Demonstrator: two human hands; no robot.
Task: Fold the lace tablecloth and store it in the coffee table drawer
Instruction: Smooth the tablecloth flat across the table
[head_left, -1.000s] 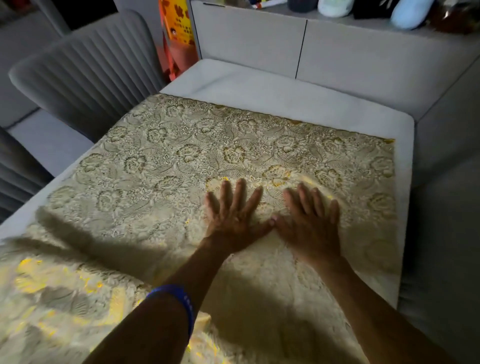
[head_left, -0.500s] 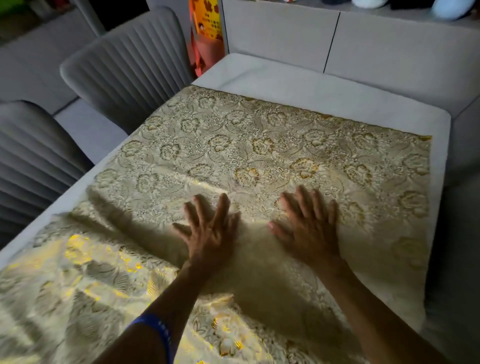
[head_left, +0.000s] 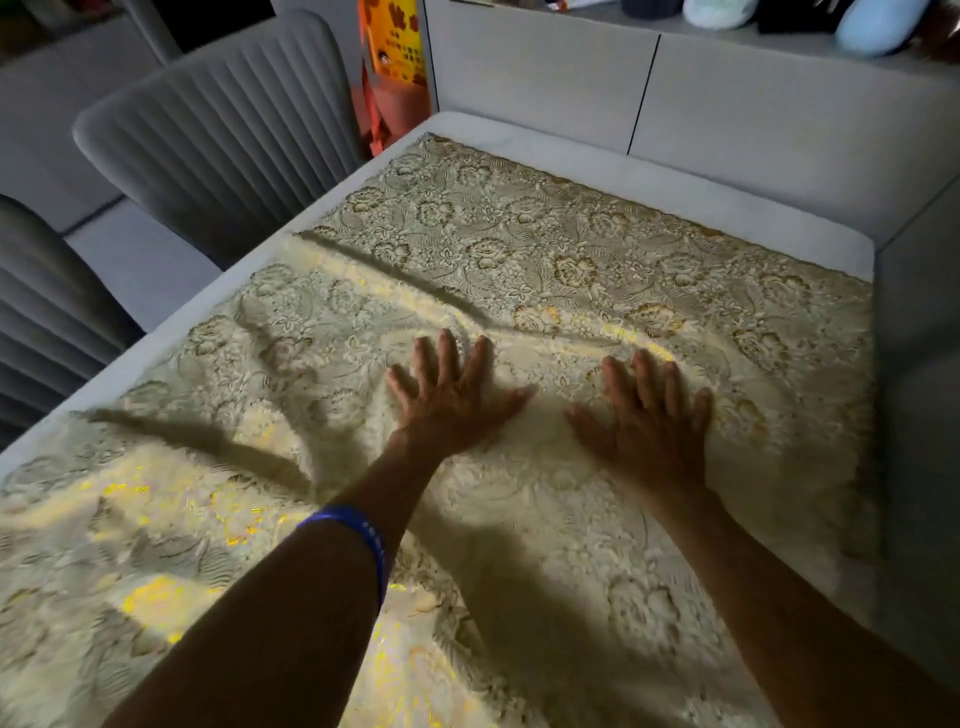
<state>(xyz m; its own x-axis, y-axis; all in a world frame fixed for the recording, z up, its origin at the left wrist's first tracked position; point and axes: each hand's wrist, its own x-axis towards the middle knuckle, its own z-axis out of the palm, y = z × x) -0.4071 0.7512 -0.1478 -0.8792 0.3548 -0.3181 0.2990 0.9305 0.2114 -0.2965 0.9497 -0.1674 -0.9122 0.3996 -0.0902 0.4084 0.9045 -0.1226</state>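
Both palms lie flat, fingers spread, as the left hand (head_left: 447, 400) and right hand (head_left: 649, 415) press the lace tablecloth (head_left: 519, 249) against the table (head_left: 623, 171). It lies rumpled from near edge to far edge; folding looks barely begun, no drawer in view. Ribbed chairs (head_left: 218, 119) crowd the left edge.

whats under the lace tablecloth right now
The lace tablecloth lies on a pale table, bare along its far and left edges. Both hands, left and right, press flat on top. Anything beneath the cloth is hidden.
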